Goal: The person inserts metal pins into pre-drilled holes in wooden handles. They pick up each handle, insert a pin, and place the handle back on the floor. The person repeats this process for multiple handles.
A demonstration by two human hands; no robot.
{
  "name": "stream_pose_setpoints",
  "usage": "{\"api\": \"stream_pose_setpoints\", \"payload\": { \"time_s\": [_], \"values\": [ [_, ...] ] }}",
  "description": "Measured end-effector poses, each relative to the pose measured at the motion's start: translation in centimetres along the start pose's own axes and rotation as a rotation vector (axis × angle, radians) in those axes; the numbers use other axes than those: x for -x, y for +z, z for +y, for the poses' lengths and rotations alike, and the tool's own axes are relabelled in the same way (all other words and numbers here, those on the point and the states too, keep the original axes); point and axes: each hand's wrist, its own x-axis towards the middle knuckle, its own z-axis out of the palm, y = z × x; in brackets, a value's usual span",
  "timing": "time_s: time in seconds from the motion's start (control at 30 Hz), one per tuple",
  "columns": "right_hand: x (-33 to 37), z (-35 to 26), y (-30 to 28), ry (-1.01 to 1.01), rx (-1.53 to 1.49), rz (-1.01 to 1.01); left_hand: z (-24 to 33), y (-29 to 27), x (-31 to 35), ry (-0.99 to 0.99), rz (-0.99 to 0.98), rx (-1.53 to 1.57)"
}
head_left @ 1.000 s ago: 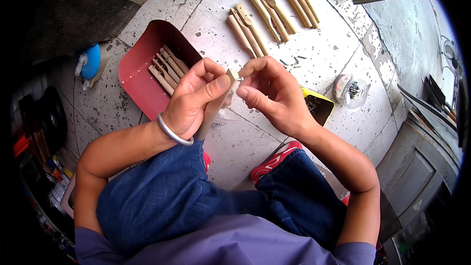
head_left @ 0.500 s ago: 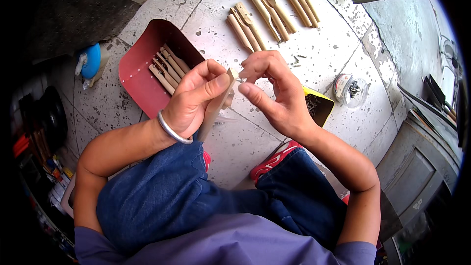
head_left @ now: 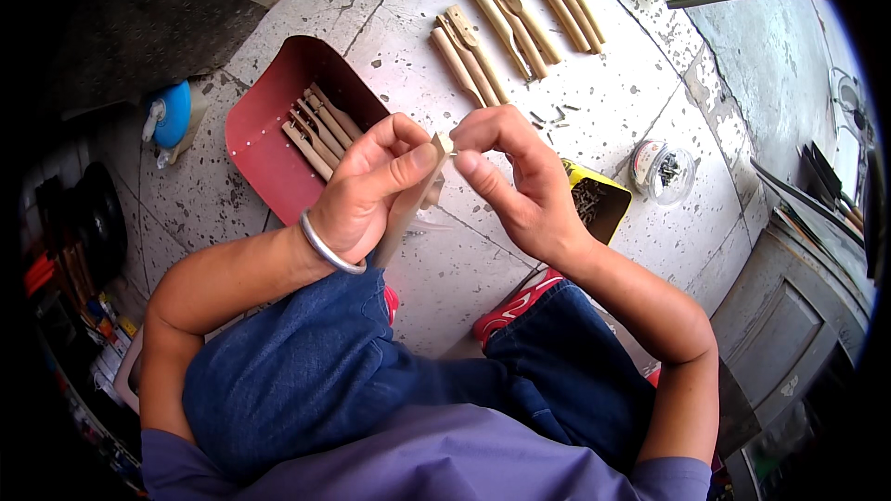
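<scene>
Wooden piece (head_left: pixel 405 213), pale and slender, stands tilted in the left hand (head_left: pixel 362 187), whose thumb and fingers are clamped around its upper part. The right hand (head_left: pixel 529 197) meets it at the top end, thumb and forefinger brought close about a small metal fastener (head_left: pixel 453 154); whether they grip it cannot be told. A silver bangle (head_left: pixel 325 251) circles the left wrist, and blue jeans (head_left: pixel 288 362) spread below both hands. Just beyond the left hand, a red scoop-shaped bin (head_left: pixel 255 134) holds more wooden pieces (head_left: pixel 306 150). Just behind the right hand sits a yellow-edged container (head_left: pixel 608 213) of small metal parts; farther to its right, a clear tub (head_left: pixel 687 190) contains others. Ahead of the hands, loose fasteners (head_left: pixel 559 114) dot the speckled floor (head_left: pixel 445 297), and farther out, carved wooden lengths (head_left: pixel 525 20) lie in three groups
</scene>
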Motion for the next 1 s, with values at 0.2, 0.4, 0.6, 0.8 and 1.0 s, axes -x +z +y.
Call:
{"api": "stream_pose_setpoints", "payload": {
  "time_s": [0.2, 0.4, 0.6, 0.8, 1.0],
  "values": [
    [0.1, -0.1, 0.3, -0.011, -0.041, -0.008, 0.0, 0.1, 0.1, 0.006, 0.012, -0.008],
    [0.2, -0.1, 0.5, 0.021, -0.033, 0.009, 0.1, 0.1, 0.3, 0.004, 0.025, -0.001],
    [0.0, 0.0, 0.2, -0.042, 0.05, -0.025, 0.3, 0.4, 0.2, -0.003, 0.02, 0.0],
    [-0.3, -0.3, 0.7, -0.099, -0.037, 0.073, 0.1, -0.1, 0.2, -0.026, 0.034, 0.012],
    [-0.8, -0.8, -0.2, -0.109, 0.079, 0.012, -0.2, -0.2, 0.2, -0.034, 0.041, 0.002]
  ]
}}
